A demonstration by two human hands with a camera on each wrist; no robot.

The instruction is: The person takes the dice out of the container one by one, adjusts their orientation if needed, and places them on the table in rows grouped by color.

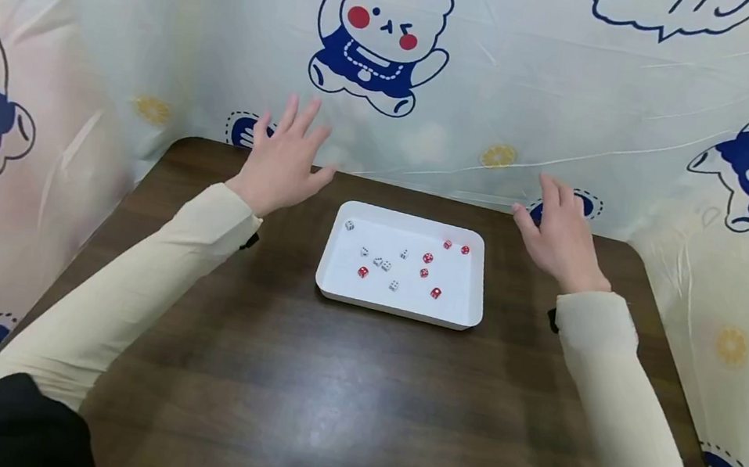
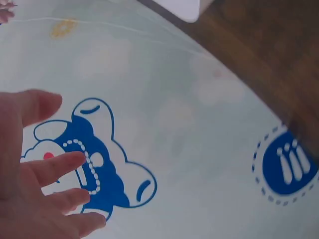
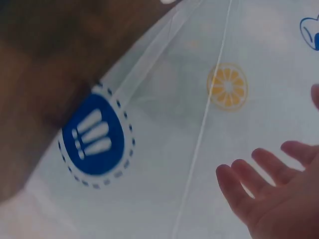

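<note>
Dice, small red (image 1: pixel 435 292) and white (image 1: pixel 394 286) plastic cubes, lie scattered inside the shallow white rectangular plastic tray (image 1: pixel 461 316), which sits on the dark brown wooden table (image 1: pixel 296 397). Left of the tray, the left hand (image 1: pixel 282 158) hovers with fingers spread, holding nothing; right of the tray, the right hand (image 1: pixel 561 234) hangs relaxed and empty. Each die looks light, hard and apt to roll, so a fingertip pinch on opposite faces suits it. The tray seems stiff and light; its raised rim offers the hold.
</note>
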